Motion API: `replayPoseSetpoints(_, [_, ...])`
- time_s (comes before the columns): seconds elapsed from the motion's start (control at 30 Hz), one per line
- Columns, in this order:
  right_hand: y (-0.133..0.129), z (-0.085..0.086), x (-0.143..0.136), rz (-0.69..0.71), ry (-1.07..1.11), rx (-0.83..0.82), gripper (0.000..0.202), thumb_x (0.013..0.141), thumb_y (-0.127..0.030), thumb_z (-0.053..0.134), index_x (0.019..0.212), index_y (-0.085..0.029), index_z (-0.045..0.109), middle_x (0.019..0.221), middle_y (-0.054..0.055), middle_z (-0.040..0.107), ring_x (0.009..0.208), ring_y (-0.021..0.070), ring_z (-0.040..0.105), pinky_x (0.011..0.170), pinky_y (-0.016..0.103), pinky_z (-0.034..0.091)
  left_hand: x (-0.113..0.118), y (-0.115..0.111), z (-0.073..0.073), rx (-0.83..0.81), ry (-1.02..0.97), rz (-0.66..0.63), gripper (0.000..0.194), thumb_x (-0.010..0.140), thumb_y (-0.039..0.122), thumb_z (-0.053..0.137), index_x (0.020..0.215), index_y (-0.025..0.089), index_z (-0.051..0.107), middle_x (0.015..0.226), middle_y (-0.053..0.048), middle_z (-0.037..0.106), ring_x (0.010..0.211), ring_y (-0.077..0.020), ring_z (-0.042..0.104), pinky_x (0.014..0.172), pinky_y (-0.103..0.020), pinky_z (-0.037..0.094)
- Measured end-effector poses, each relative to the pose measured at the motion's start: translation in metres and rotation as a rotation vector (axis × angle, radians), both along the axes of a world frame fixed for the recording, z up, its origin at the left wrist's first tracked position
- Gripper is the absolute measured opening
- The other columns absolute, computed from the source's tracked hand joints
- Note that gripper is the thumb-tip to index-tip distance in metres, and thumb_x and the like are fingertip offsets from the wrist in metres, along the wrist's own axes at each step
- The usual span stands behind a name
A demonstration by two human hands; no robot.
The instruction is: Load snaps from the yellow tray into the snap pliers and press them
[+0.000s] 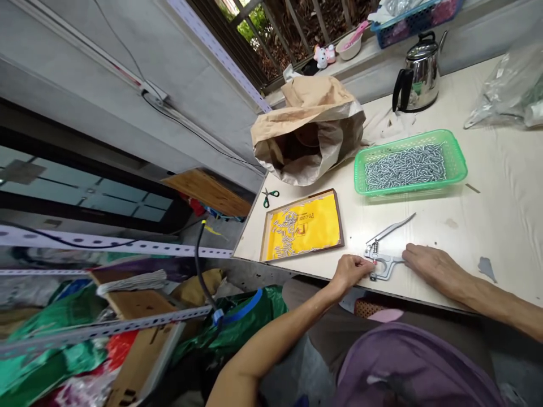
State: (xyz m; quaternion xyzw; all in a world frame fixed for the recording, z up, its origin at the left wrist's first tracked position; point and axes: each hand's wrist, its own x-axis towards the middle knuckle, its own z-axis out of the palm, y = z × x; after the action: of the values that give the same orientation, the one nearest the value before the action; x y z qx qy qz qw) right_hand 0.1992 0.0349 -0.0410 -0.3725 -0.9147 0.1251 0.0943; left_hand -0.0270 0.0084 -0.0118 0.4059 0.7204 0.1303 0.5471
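Grey metal snap-fastener pliers (384, 260) lie near the table's front edge, their upper handle raised and a spring showing between the parts. My right hand (432, 268) is closed around the end of the lower handle. At the jaws, my left hand (353, 271) has its fingertips pinched together; what they hold is too small to make out. A tiny red spot shows beside those fingertips. To the left sits a shallow tray with a yellow lining (320, 226), with small silvery metal pieces (285, 232) heaped at its left side.
A green plastic basket (456, 161) full of small metal pieces stands behind the pliers. Beside it, a brown paper bag (311, 121) gapes open. Small scissors (270, 196) lie by the left table edge. A steel kettle (419, 76) and a clear plastic bag (509, 85) are farther back.
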Motion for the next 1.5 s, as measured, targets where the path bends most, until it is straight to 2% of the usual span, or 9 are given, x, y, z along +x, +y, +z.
replayPoseSetpoints(0.3, [-0.001,0.001,0.0,0.014,-0.028,0.008,0.021,0.085,-0.005,0.04,0.079,-0.021,0.051,0.076,0.002,0.052,0.064,0.0167,0.048,0.057,0.029,0.029,0.006,0.003,0.007,-0.087,-0.008,-0.004,0.017,0.075,0.023,0.065,0.067,0.009,0.065,0.047,0.007,0.047,0.037,-0.0025,0.031,0.037,-0.018,0.023])
replayPoseSetpoints(0.63, [-0.003,-0.001,0.0,0.027,0.016,0.005,0.021,0.087,-0.007,0.038,0.082,-0.021,0.052,0.077,0.003,0.053,0.066,0.017,0.049,0.057,0.029,0.031,0.004,0.008,0.007,-0.18,0.005,-0.115,0.019,0.077,0.025,0.065,0.066,0.01,0.065,0.047,0.006,0.049,0.037,-0.0024,0.038,0.037,-0.014,0.031])
replayPoseSetpoints(0.8, [0.01,0.007,0.007,0.065,-0.043,-0.01,0.01,0.087,-0.026,0.052,0.094,-0.02,0.057,0.098,0.01,0.061,0.085,0.0219,0.056,0.066,0.032,0.042,0.003,0.006,0.006,-0.163,0.009,-0.11,0.02,0.078,0.026,0.065,0.066,0.009,0.064,0.047,0.006,0.05,0.037,-0.0025,0.039,0.037,-0.015,0.032])
replayPoseSetpoints(0.9, [0.028,0.012,0.013,0.018,-0.044,0.07,0.058,0.073,-0.045,0.069,0.122,-0.019,0.051,0.135,0.017,0.05,0.117,0.0335,0.048,0.083,0.043,0.045,0.004,0.005,0.007,-0.157,-0.001,-0.095,0.019,0.077,0.024,0.066,0.064,0.01,0.063,0.047,0.007,0.049,0.037,-0.0026,0.039,0.036,-0.015,0.031])
replayPoseSetpoints(0.97, [0.039,0.016,0.014,0.018,-0.064,0.099,0.079,0.066,-0.051,0.073,0.132,-0.018,0.044,0.143,0.019,0.043,0.129,0.0377,0.038,0.089,0.048,0.042,0.004,0.005,0.007,-0.158,-0.006,-0.086,0.019,0.077,0.023,0.066,0.063,0.01,0.062,0.046,0.007,0.049,0.036,-0.0028,0.038,0.036,-0.016,0.03])
replayPoseSetpoints(1.1, [0.052,0.025,0.009,0.089,-0.161,0.038,0.086,0.06,-0.05,0.077,0.129,-0.009,0.047,0.127,0.022,0.056,0.12,0.0375,0.046,0.089,0.048,0.04,0.005,0.005,0.007,-0.161,-0.012,-0.08,0.02,0.077,0.024,0.066,0.063,0.01,0.062,0.045,0.007,0.049,0.036,-0.0032,0.038,0.037,-0.016,0.029])
replayPoseSetpoints(1.27, [0.049,0.031,0.003,0.074,-0.225,0.048,0.074,0.063,-0.046,0.076,0.122,-0.009,0.052,0.109,0.017,0.064,0.099,0.0316,0.055,0.083,0.044,0.038,0.005,0.002,0.006,-0.148,0.013,-0.087,0.021,0.078,0.026,0.065,0.065,0.011,0.063,0.049,0.005,0.05,0.039,-0.0041,0.04,0.04,-0.018,0.032])
replayPoseSetpoints(1.37, [0.044,0.029,0.004,0.078,-0.178,0.089,0.06,0.067,-0.041,0.072,0.117,-0.013,0.054,0.102,0.013,0.064,0.093,0.0288,0.055,0.08,0.04,0.036,0.006,-0.003,0.01,-0.005,0.189,-0.195,0.023,0.08,0.03,0.065,0.066,0.012,0.064,0.054,0.002,0.055,0.047,-0.0079,0.048,0.049,-0.021,0.04])
replayPoseSetpoints(1.5, [0.036,0.028,0.006,0.093,-0.117,0.093,0.046,0.071,-0.032,0.07,0.112,-0.016,0.055,0.096,0.01,0.065,0.089,0.0259,0.054,0.079,0.037,0.035,0.021,-0.006,0.012,0.488,0.467,-0.444,0.015,0.081,0.03,0.067,0.087,0.016,0.067,0.085,-0.005,0.067,0.084,-0.0193,0.062,0.076,-0.032,0.05])
